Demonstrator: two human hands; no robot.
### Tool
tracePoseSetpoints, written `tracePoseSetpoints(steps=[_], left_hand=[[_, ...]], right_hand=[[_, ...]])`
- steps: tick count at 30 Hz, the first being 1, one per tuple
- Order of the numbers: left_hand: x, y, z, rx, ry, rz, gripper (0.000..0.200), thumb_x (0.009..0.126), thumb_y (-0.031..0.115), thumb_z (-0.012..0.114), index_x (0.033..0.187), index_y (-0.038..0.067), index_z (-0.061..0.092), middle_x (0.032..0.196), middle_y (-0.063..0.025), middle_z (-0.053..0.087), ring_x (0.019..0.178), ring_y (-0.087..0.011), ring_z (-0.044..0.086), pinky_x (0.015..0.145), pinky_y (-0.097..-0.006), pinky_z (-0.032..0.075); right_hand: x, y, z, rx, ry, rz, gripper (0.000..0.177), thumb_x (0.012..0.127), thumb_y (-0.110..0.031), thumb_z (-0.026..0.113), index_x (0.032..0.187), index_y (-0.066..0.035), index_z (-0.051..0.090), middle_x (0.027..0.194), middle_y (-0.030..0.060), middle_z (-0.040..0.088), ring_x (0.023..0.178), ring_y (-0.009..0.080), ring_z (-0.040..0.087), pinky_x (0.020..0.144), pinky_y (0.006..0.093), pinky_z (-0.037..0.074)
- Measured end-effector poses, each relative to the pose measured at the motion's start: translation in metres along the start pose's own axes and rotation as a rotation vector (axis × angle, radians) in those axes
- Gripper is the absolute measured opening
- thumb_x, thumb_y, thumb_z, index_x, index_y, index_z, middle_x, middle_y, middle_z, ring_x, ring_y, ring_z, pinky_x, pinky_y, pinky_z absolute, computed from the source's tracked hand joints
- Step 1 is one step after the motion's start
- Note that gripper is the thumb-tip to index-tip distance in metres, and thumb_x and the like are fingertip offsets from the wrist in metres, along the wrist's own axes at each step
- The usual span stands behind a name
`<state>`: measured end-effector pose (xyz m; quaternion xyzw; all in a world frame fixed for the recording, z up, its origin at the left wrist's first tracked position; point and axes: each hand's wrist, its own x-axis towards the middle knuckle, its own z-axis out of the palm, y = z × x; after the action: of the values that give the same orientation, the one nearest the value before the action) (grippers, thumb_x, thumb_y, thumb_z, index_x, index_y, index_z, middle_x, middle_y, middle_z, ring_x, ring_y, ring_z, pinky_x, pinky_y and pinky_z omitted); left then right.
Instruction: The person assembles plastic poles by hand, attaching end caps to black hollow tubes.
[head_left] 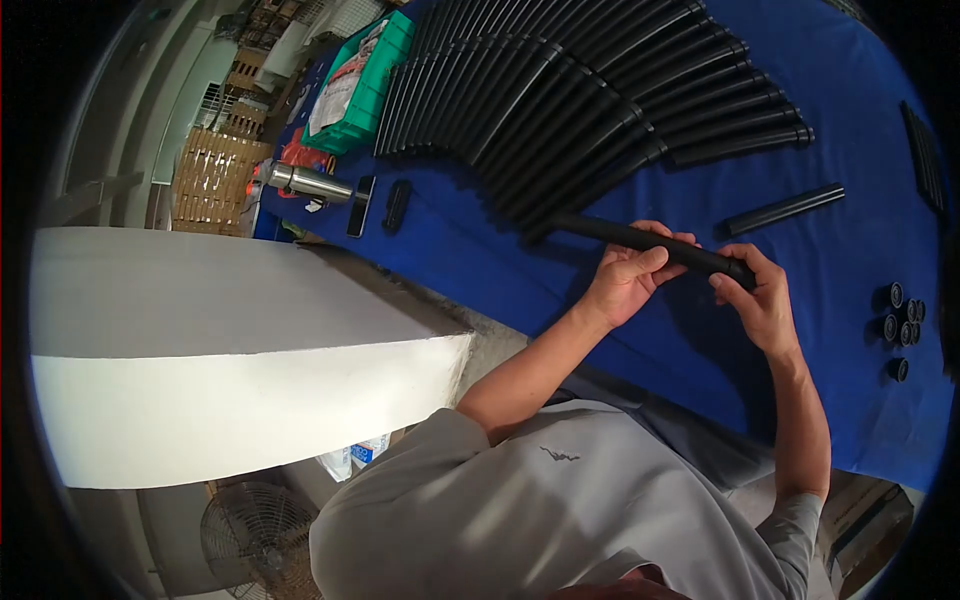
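Observation:
A black tube (620,235) is held slantwise above the blue cloth by both hands. Around its middle part my left hand (632,275) is closed, palm turned up and thumb on the near side. My right hand (755,298) grips the tube's right end, with thumb and fingers wrapped over the end so that it is partly hidden. Behind my right hand, a shorter black tube (785,210) lies alone on the cloth. Several small round black caps (890,328) stand in a cluster to the right of my right hand.
Rows of black tubes (520,80) fan across the back of the blue cloth (860,420). To the left are a green crate (385,85), a steel flask (312,183), a phone (361,206) and a small black object (397,205). More dark tubes (922,155) lie at far right.

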<state>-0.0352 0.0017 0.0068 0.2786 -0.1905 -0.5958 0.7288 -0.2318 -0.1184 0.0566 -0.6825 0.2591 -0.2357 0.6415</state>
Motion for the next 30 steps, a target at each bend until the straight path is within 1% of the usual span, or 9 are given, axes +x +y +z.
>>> tracePoseSetpoints(steps=[3,6,9,12,15,18,21,24,30], left_hand=[[-0.001,0.000,0.003,0.001,0.002,0.010,0.024,0.097,0.011,0.070,0.121,0.011,0.065,0.131,-0.0171,0.067,0.128,-0.0310,0.062,0.108,-0.0435,0.055],[-0.001,0.001,0.005,-0.007,0.026,-0.002,0.025,0.097,0.012,0.070,0.121,0.012,0.065,0.130,-0.0169,0.067,0.128,-0.0316,0.062,0.109,-0.0440,0.055],[0.001,0.002,0.002,-0.101,0.011,-0.029,0.026,0.097,0.012,0.070,0.123,0.012,0.064,0.130,-0.0167,0.067,0.129,-0.0323,0.061,0.109,-0.0448,0.054],[0.002,0.002,-0.004,-0.101,-0.072,-0.014,0.026,0.097,0.012,0.070,0.123,0.012,0.064,0.129,-0.0165,0.067,0.130,-0.0328,0.061,0.110,-0.0452,0.054],[0.002,0.003,0.002,-0.101,-0.035,-0.003,0.025,0.097,0.012,0.071,0.121,0.012,0.065,0.128,-0.0164,0.068,0.128,-0.0322,0.062,0.108,-0.0445,0.055],[0.002,0.002,0.003,-0.077,0.027,-0.039,0.022,0.096,0.011,0.071,0.118,0.012,0.066,0.128,-0.0160,0.068,0.126,-0.0304,0.064,0.105,-0.0425,0.058],[0.001,0.002,0.002,-0.045,0.012,-0.014,0.022,0.096,0.010,0.071,0.117,0.012,0.066,0.127,-0.0154,0.069,0.125,-0.0283,0.064,0.104,-0.0409,0.059],[0.001,0.002,0.002,-0.025,0.004,-0.003,0.023,0.096,0.009,0.071,0.118,0.012,0.066,0.126,-0.0148,0.069,0.125,-0.0274,0.064,0.104,-0.0404,0.059],[0.001,0.001,0.002,-0.011,0.014,0.006,0.024,0.096,0.010,0.072,0.119,0.012,0.066,0.126,-0.0146,0.069,0.125,-0.0277,0.065,0.104,-0.0412,0.058]], right_hand=[[-0.001,0.003,-0.002,-0.033,-0.013,-0.008,0.024,0.092,-0.009,0.074,0.112,0.002,0.065,0.076,0.0030,0.064,0.068,0.0094,0.062,0.063,0.0247,0.048],[-0.001,0.002,-0.001,-0.170,0.024,-0.110,0.027,0.091,-0.009,0.075,0.113,0.002,0.065,0.078,0.0042,0.065,0.070,0.0102,0.063,0.063,0.0255,0.049],[0.005,0.010,0.006,-0.557,0.165,-0.614,0.028,0.090,-0.009,0.076,0.113,0.001,0.065,0.081,0.0057,0.066,0.072,0.0106,0.064,0.063,0.0258,0.049],[-0.002,-0.001,0.001,-0.254,0.039,-0.263,0.028,0.089,-0.009,0.077,0.113,0.001,0.065,0.082,0.0071,0.067,0.071,0.0116,0.065,0.063,0.0261,0.049],[0.000,0.001,0.001,-0.001,-0.015,0.038,0.028,0.089,-0.009,0.077,0.112,0.002,0.065,0.083,0.0080,0.067,0.068,0.0124,0.066,0.062,0.0260,0.049],[-0.001,0.000,0.002,-0.207,0.066,-0.202,0.026,0.089,-0.008,0.076,0.111,0.003,0.065,0.082,0.0078,0.066,0.066,0.0123,0.065,0.061,0.0254,0.049],[-0.002,0.001,0.001,-0.161,0.035,-0.164,0.024,0.090,-0.008,0.075,0.110,0.003,0.066,0.080,0.0072,0.066,0.066,0.0122,0.065,0.060,0.0258,0.049],[-0.001,0.000,0.003,-0.148,0.055,-0.165,0.025,0.091,-0.009,0.074,0.110,0.003,0.066,0.078,0.0069,0.065,0.066,0.0125,0.065,0.059,0.0268,0.049],[0.000,0.005,0.000,-0.170,0.041,-0.173,0.026,0.090,-0.007,0.075,0.111,0.004,0.065,0.081,0.0077,0.066,0.066,0.0129,0.065,0.059,0.0276,0.049]])
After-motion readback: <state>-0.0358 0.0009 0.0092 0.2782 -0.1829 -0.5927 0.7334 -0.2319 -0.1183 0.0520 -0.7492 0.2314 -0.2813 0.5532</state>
